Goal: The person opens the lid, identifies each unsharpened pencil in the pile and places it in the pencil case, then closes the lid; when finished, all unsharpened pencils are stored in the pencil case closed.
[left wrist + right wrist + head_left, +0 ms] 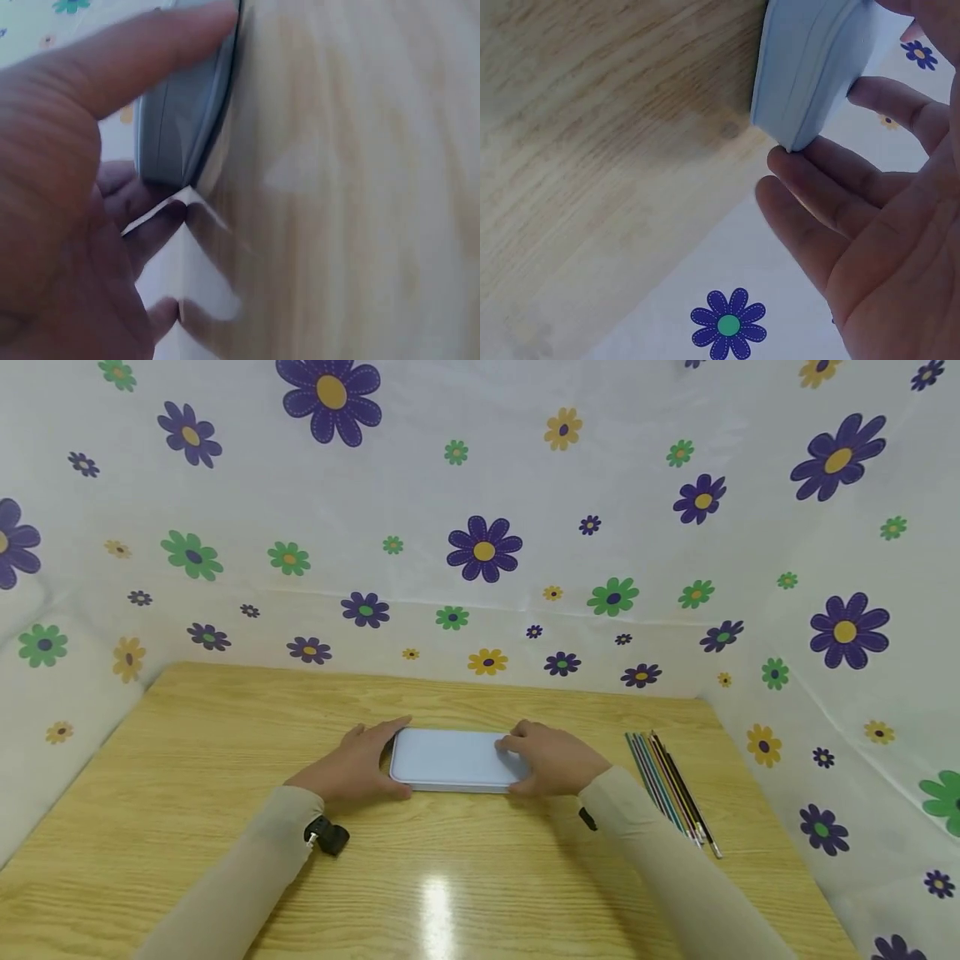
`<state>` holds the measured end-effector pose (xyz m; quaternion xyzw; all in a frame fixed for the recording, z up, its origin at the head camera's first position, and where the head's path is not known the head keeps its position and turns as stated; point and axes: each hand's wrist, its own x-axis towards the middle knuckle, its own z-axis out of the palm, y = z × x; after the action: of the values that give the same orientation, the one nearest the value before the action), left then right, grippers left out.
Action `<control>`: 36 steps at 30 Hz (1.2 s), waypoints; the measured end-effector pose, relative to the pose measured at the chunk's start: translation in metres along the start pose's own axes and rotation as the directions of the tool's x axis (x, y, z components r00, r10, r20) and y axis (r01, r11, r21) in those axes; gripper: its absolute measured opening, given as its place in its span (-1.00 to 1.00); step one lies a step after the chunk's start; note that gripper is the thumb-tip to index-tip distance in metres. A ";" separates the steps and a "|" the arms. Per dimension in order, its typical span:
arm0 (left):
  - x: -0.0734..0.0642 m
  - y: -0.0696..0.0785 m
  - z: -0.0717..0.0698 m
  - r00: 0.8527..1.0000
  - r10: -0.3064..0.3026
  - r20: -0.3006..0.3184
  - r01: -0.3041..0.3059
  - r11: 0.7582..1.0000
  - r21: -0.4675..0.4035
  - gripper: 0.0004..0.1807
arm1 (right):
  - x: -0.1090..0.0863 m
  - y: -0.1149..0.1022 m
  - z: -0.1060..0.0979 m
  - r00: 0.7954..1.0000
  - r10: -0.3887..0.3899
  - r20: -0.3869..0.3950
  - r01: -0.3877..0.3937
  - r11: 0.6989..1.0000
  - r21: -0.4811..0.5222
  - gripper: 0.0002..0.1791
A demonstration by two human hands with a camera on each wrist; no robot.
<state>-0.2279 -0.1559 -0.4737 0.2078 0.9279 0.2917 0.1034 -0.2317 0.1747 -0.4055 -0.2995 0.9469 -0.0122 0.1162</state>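
Note:
A pale blue, flat rectangular pencil case (450, 756) with rounded corners lies lengthwise across the wooden table. My left hand (362, 766) holds its left end, thumb along the near side and fingers reaching to the far side. In the left wrist view, the thumb (150, 56) crosses over the case's side (176, 127). At the other end, my right hand (558, 760) grips the case, with its thumb at the near corner and a bent index finger over the lid. The right wrist view shows its fingers (825, 191) around the end of the case (799, 71).
To the right of my right hand, several pencils (667, 785) lie side by side, partly behind the sleeve. White sheeting with flowers (483, 552) rises along the back and both sides of the wooden table (315, 893).

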 end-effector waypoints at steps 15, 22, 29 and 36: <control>-0.001 0.006 0.001 0.999 0.035 -0.023 -0.034 0.998 0.048 0.13 | 0.002 0.006 0.007 0.999 -0.046 -0.023 0.045 0.999 -0.021 -0.26; -0.001 0.009 -0.001 1.000 0.022 -0.016 -0.021 0.997 0.070 0.10 | 0.006 0.007 0.001 0.997 -0.080 0.000 0.080 0.997 0.002 -0.26; -0.003 0.012 -0.003 0.999 0.048 -0.015 -0.047 0.996 0.078 0.09 | 0.007 0.006 -0.003 0.995 -0.094 0.017 0.094 0.995 0.031 -0.29; -0.004 0.018 -0.006 0.998 0.057 -0.003 -0.056 0.995 0.082 0.08 | 0.013 0.004 -0.008 0.991 -0.108 0.076 0.111 0.994 -0.026 -0.29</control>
<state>-0.2199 -0.1472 -0.4581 0.2374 0.9331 0.2567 0.0840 -0.2454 0.1700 -0.4011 -0.3530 0.9241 0.0070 0.1463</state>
